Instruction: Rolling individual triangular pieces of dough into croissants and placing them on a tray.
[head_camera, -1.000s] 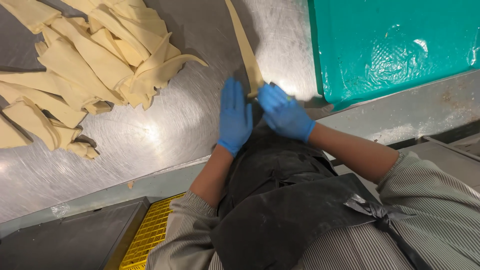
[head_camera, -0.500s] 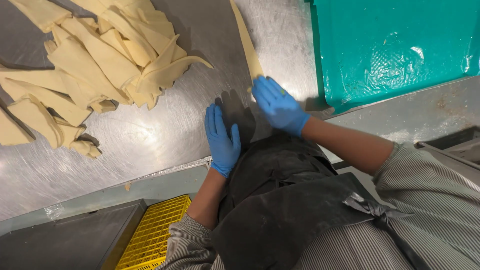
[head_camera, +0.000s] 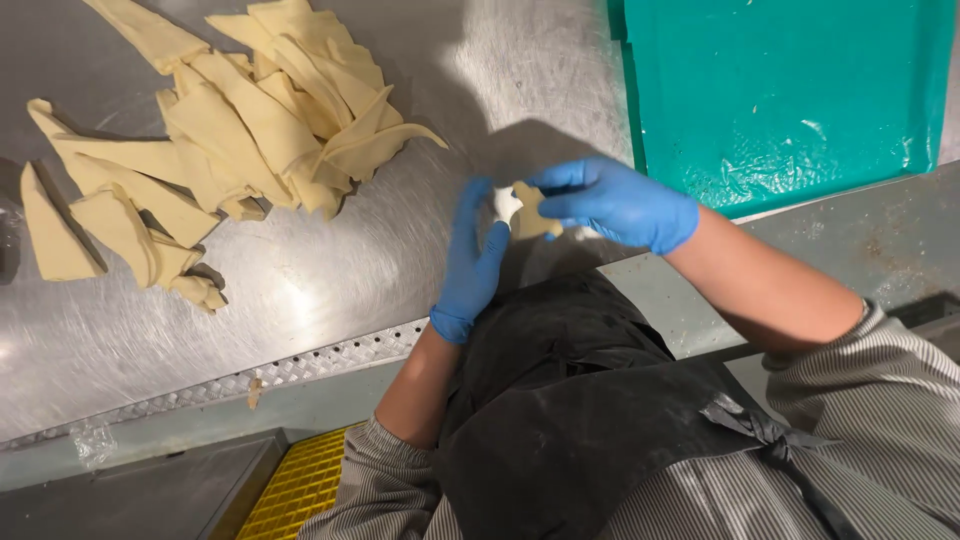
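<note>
Both hands wear blue gloves. My left hand (head_camera: 472, 262) and my right hand (head_camera: 610, 203) meet above the front of a steel table (head_camera: 300, 290), with a small rolled piece of pale dough (head_camera: 531, 213) pinched between their fingertips. A pile of cut dough triangles (head_camera: 215, 150) lies on the table to the upper left, well apart from both hands. My black apron and striped sleeves fill the lower right.
A teal plastic board (head_camera: 780, 90) lies on the table at the upper right. The table's perforated front edge (head_camera: 300, 362) runs below the hands. A yellow grated crate (head_camera: 295, 485) sits low at the bottom left.
The long dough strip that lay on the table between the hands is gone from there; a small rolled piece is now held up between both hands' fingertips. The view has shifted.
</note>
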